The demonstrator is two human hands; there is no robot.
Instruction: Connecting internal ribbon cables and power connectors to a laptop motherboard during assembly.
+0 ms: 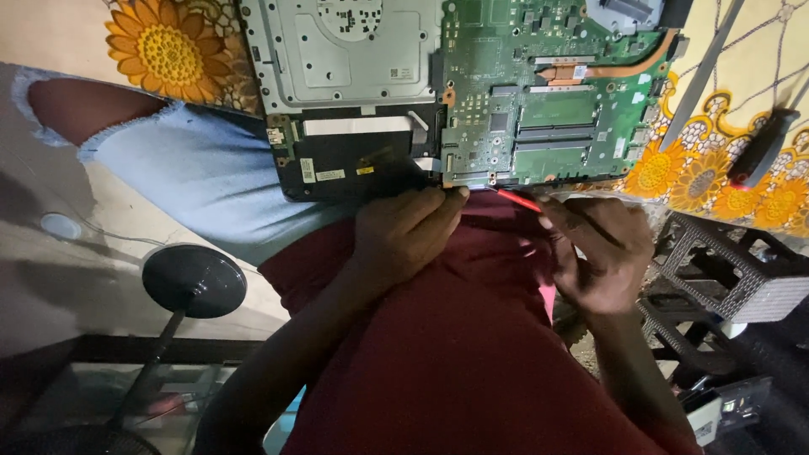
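L hand (404, 236) fingers curled, tips on opened laptop's (362, 160) near edge; R hand (602, 253) pinches red-tipped tool (518, 200), tip beside green motherboard (548, 93).

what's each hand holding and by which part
Right hand grips a thin red-shafted tool by its handle end. Left hand holds nothing, fingertips pressing the near edge of the opened laptop's green circuit board.

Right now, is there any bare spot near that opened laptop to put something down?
The flowered cloth is bare left of the sunflower print. Right of the green circuit board it is crowded: a metal strip and a black tool lie there. The left hand and right hand fill the laptop's near edge.
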